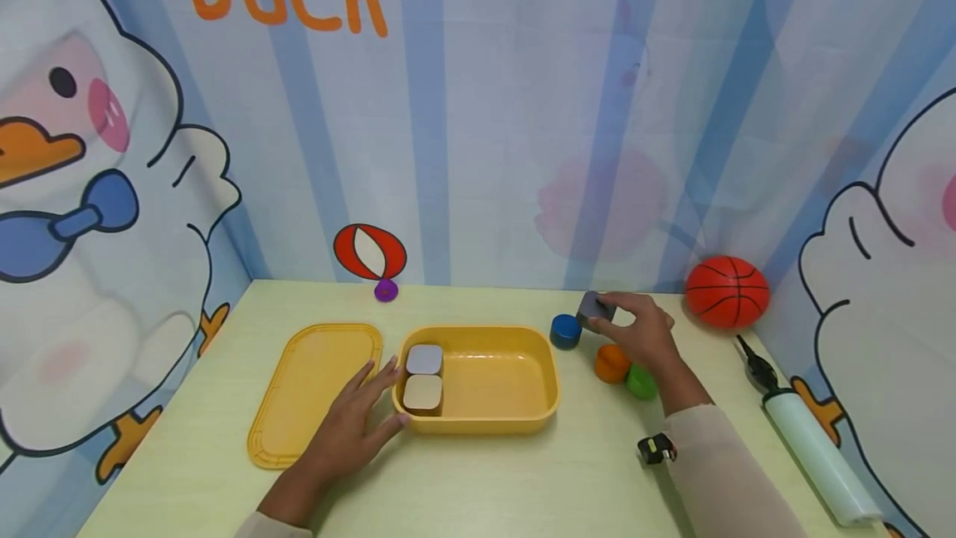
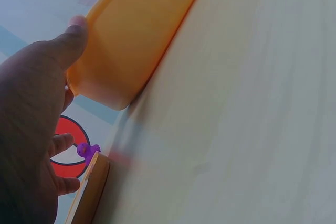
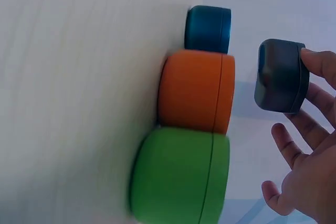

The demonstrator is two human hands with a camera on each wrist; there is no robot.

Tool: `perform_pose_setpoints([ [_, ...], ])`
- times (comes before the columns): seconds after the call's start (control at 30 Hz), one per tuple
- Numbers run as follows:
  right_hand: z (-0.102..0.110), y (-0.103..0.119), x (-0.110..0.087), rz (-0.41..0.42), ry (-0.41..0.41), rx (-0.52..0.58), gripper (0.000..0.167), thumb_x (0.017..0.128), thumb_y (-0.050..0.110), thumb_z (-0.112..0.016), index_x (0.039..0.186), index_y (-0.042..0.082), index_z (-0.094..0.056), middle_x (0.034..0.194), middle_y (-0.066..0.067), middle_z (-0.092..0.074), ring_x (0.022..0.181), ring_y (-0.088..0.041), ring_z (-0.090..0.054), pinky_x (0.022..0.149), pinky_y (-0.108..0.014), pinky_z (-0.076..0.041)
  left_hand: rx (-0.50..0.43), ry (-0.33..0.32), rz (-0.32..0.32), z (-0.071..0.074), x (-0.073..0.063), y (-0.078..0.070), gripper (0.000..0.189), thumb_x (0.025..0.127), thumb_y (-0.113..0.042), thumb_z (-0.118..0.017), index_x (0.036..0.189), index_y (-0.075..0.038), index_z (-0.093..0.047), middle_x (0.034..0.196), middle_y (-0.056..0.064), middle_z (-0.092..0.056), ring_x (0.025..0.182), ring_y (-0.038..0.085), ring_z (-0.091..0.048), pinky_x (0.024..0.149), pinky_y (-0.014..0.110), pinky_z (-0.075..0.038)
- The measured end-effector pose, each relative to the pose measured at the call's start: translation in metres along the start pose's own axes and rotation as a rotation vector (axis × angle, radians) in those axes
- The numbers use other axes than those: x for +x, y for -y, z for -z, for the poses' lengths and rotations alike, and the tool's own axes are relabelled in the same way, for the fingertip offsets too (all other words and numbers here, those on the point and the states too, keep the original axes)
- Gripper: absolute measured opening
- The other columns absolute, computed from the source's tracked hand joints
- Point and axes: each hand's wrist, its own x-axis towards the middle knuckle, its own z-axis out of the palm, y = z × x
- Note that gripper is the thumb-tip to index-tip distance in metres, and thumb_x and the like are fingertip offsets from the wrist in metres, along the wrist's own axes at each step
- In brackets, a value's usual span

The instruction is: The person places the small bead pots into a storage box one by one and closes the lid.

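My right hand (image 1: pixel 642 330) pinches a dark grey rounded-square container (image 1: pixel 595 311) between thumb and fingers. In the right wrist view this grey container (image 3: pixel 282 76) is held off the table. Near it stand a blue round container (image 1: pixel 565 331), an orange one (image 1: pixel 612 364) and a green one (image 1: pixel 641 382). My left hand (image 1: pixel 351 422) rests with spread fingers against the left end of a yellow rectangular box (image 1: pixel 496 424); its thumb touches the box wall in the left wrist view. Inside the box, at its left end, sit a light grey container (image 1: pixel 424 359) and a beige container (image 1: pixel 422 393).
A yellow lid (image 1: pixel 299 397) lies left of the box, partly under my left hand. Behind it sits a small purple duck (image 1: pixel 386 290). On the right are a red basketball (image 1: pixel 727 292) and a pale green pump (image 1: pixel 821 459) with a black nozzle. A patterned curtain (image 1: pixel 493 106) backs the table.
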Motion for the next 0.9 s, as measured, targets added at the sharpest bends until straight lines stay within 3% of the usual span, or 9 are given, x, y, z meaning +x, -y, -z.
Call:
perform_pose_setpoints([
  [0.27, -0.009, 0.017, -0.005, 0.046, 0.016, 0.064, 0.049, 0.097, 0.029, -0.085, 0.142, 0.014, -0.074, 0.152, -0.016, -0.067, 0.143, -0.043, -0.051, 0.118, -0.081, -0.017, 0.016, -0.002, -0.006, -0.002, -0.001, 0.002, 0.065, 0.101, -0.038, -0.080, 0.157, -0.013, -0.059, 0.172, 0.006, -0.049, 0.159, 0.052, -0.040, 0.119, 0.077, -0.042],
  [0.53, -0.022, 0.032, -0.008, 0.150, 0.035, 0.138, 0.048, 0.094, 0.024, -0.089, 0.139, 0.014, -0.077, 0.150, -0.015, -0.070, 0.138, -0.041, -0.057, 0.117, -0.076, -0.022, 0.015, 0.015, 0.014, 0.000, 0.000, 0.000, 0.067, 0.101, -0.039, -0.079, 0.159, -0.014, -0.058, 0.173, 0.005, -0.047, 0.160, 0.051, -0.038, 0.121, 0.077, -0.040],
  [0.7, -0.031, 0.041, -0.011, 0.164, 0.078, 0.176, 0.050, 0.094, 0.026, -0.089, 0.141, 0.015, -0.076, 0.152, -0.012, -0.069, 0.138, -0.036, -0.056, 0.116, -0.070, -0.023, 0.015, 0.021, 0.012, 0.000, 0.001, 0.001, 0.067, 0.101, -0.040, -0.079, 0.159, -0.013, -0.057, 0.173, 0.006, -0.047, 0.161, 0.051, -0.038, 0.121, 0.076, -0.040],
  [0.83, -0.040, 0.045, -0.012, 0.150, 0.096, 0.205, 0.050, 0.096, 0.027, -0.087, 0.143, 0.016, -0.075, 0.155, -0.010, -0.066, 0.142, -0.036, -0.055, 0.125, -0.064, -0.038, 0.017, 0.015, 0.002, 0.000, 0.001, 0.002, 0.066, 0.101, -0.040, -0.079, 0.158, -0.013, -0.058, 0.173, 0.006, -0.047, 0.160, 0.051, -0.040, 0.121, 0.076, -0.040],
  [0.9, -0.044, 0.047, -0.013, 0.149, 0.098, 0.230, 0.050, 0.096, 0.025, -0.087, 0.143, 0.016, -0.074, 0.156, -0.011, -0.066, 0.145, -0.038, -0.056, 0.123, -0.064, -0.047, 0.016, 0.012, -0.001, 0.000, 0.000, 0.002, 0.066, 0.101, -0.040, -0.079, 0.158, -0.014, -0.059, 0.173, 0.006, -0.048, 0.159, 0.051, -0.040, 0.120, 0.077, -0.041],
])
